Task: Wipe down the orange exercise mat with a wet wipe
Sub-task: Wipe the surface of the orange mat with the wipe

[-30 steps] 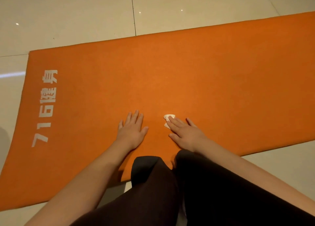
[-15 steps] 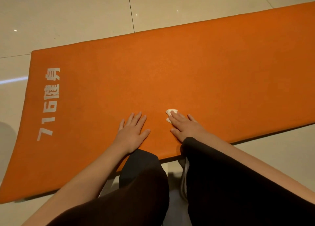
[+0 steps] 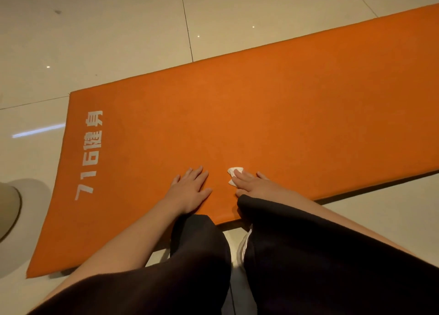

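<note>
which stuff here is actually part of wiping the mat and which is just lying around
Part of the job:
- orange mat, flat on the floor
- wet wipe, pressed onto the mat under the right hand
- left hand, flat on the mat

Just there:
- tiled floor
- beige round object at the left edge
- white shoe
</note>
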`<state>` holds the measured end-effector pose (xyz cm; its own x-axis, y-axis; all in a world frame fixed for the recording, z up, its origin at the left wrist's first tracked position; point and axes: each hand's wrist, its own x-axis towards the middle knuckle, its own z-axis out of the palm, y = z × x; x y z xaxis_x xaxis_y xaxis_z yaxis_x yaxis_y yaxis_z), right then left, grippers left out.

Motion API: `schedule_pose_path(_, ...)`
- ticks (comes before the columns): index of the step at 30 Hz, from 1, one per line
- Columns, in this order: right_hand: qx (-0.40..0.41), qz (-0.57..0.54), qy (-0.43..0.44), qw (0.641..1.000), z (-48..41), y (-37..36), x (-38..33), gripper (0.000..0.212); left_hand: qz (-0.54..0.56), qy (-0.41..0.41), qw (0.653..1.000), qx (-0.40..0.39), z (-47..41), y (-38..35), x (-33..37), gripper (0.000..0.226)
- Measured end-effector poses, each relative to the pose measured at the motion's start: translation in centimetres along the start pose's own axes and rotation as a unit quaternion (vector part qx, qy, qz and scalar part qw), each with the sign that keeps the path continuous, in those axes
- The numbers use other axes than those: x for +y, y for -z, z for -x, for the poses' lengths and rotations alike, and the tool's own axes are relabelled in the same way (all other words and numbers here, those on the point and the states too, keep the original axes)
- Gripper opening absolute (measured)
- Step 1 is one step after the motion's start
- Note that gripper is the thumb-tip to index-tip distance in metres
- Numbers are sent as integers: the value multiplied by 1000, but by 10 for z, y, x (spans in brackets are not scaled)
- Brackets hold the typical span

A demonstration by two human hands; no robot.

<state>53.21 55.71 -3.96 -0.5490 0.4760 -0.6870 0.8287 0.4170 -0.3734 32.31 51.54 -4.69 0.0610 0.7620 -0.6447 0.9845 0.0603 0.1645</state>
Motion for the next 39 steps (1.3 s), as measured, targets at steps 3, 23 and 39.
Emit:
schedule_pose_path(3,13,-2,9,1000,7,-2,1,53,-37,-13,999,-28,15,3,-7,62)
schedule_pose_path(23,-51,71,94,992,-19,-9,-30,55,17,4,1000,20,21,-33,-98,61)
schedule_pose_path(39,-57,108,128,984,-37,-23,-72,62,62,0,993,97,21,-41,-96,59)
